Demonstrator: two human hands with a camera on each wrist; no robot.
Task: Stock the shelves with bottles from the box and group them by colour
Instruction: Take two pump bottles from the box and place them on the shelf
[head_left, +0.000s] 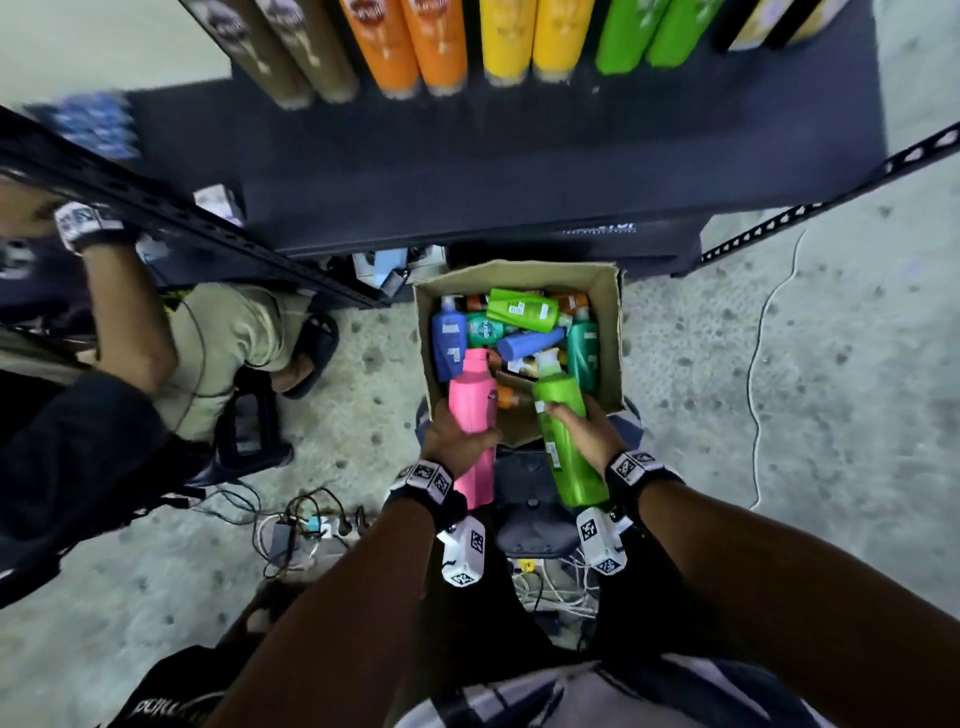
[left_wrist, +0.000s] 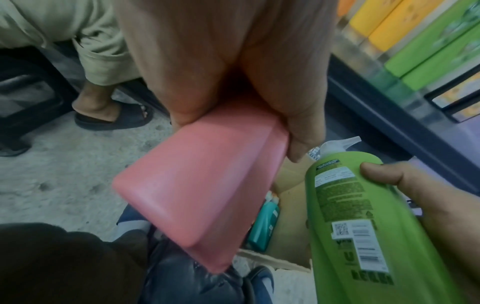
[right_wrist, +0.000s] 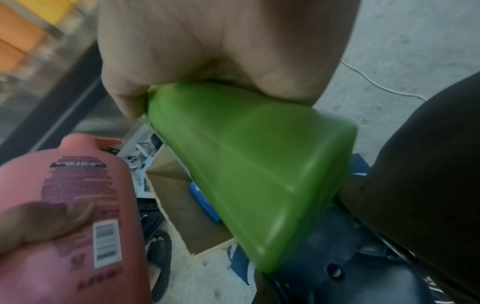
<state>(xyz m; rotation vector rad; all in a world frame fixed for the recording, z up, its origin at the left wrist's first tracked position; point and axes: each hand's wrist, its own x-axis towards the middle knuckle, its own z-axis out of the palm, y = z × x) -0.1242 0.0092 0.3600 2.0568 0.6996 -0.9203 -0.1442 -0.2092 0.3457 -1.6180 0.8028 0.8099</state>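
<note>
In the box, a teal bottle reads "sunsilk".

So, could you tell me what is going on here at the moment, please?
A person is stocking a shelf from a cardboard box on the floor. Their left hand holds a pink bottle and their right hand holds a green bottle, both just above the box's near edge. More bottles lie jumbled in the box. On the shelf, brown, orange, yellow and green bottles already stand grouped by colour. A second person crouches at the left.
</note>
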